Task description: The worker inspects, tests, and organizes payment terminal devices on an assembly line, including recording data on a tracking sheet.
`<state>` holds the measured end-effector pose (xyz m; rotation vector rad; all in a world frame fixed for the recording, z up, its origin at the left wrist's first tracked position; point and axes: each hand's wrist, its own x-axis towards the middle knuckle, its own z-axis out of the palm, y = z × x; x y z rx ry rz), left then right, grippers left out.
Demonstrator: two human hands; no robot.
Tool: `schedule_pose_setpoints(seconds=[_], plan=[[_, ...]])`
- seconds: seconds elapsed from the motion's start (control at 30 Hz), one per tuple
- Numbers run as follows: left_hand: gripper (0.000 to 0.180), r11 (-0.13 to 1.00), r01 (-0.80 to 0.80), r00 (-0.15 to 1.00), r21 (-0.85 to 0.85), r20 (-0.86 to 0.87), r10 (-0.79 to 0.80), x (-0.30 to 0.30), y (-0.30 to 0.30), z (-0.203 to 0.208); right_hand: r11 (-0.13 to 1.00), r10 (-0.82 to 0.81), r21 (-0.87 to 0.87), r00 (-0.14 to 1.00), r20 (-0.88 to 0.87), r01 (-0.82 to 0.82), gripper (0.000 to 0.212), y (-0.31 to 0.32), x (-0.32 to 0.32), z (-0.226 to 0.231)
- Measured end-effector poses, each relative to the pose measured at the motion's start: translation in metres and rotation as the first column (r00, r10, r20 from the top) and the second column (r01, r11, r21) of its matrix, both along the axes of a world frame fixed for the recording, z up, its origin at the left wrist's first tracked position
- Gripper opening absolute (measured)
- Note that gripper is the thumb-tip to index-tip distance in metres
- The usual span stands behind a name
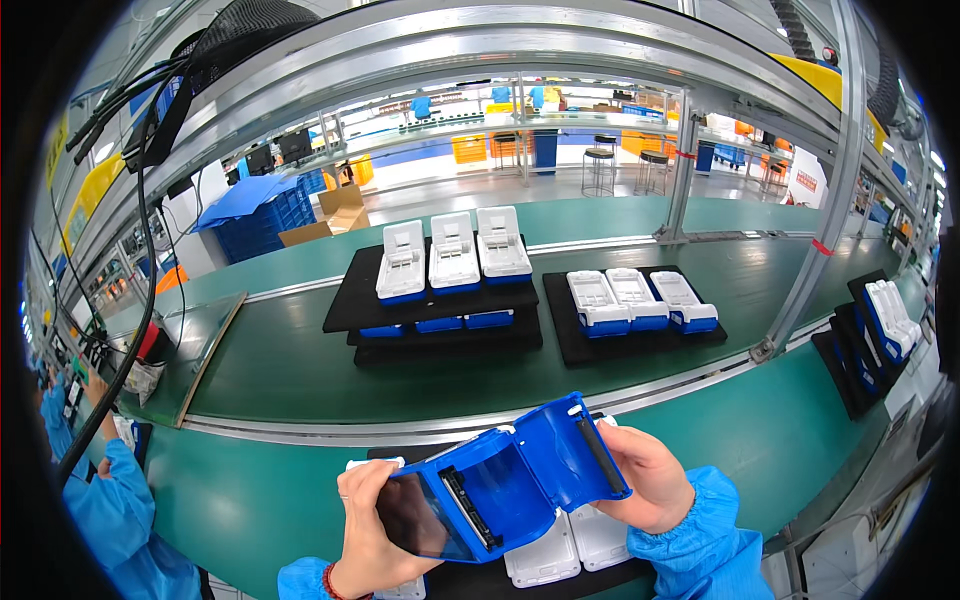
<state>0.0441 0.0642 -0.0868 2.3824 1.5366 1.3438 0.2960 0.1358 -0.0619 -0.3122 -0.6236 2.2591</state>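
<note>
Both hands hold a blue handheld terminal with a built-in printer (500, 480) above the near bench. Its dark glossy screen (412, 515) is on the left, and a hinged blue lid (560, 455) with a black roller stands raised on the right, baring the hollow paper bay. My left hand (368, 535) is closed around the screen end, thumb below and fingers above. My right hand (648, 482) pinches the lid's outer edge beside the roller. Under the terminal, white-backed units (545, 562) lie on a black mat, partly hidden by my hands.
Across the green line, a stacked black tray (345, 305) bears several white-and-blue units; another black tray (640, 352) holds three. Further stacked trays (850, 385) stand at far right. A metal upright (812, 230) rises right. At left, a co-worker's blue sleeve (115, 500) shows.
</note>
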Motion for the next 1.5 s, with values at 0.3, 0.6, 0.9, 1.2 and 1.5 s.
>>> schedule_pose_setpoints(seconds=[0.3,0.6,0.9,1.2,1.5], plan=[[0.087,0.979,0.195,0.967,-0.054,0.18,-0.182,-0.006,0.022,0.003,0.997,-0.012,0.074,0.998,-0.067,0.017,0.038,-0.009,0.006,0.005],[0.095,0.968,0.245,0.969,0.051,0.027,-0.246,-0.009,0.044,0.0,0.976,-0.114,0.194,0.991,0.076,0.098,0.048,-0.025,0.011,0.016],[0.076,0.977,0.172,0.984,0.128,0.023,-0.177,-0.003,0.044,0.011,0.981,-0.069,0.185,0.997,0.044,0.06,0.048,-0.015,0.013,0.015],[0.067,0.979,0.112,0.992,0.171,0.042,-0.12,0.001,0.035,0.015,0.999,0.042,-0.001,0.921,-0.387,-0.046,0.037,0.002,0.008,-0.007],[0.081,0.991,0.101,0.994,0.087,-0.055,-0.096,-0.003,0.034,0.015,0.999,-0.019,0.031,0.975,-0.223,0.026,0.036,0.005,0.008,-0.009]])
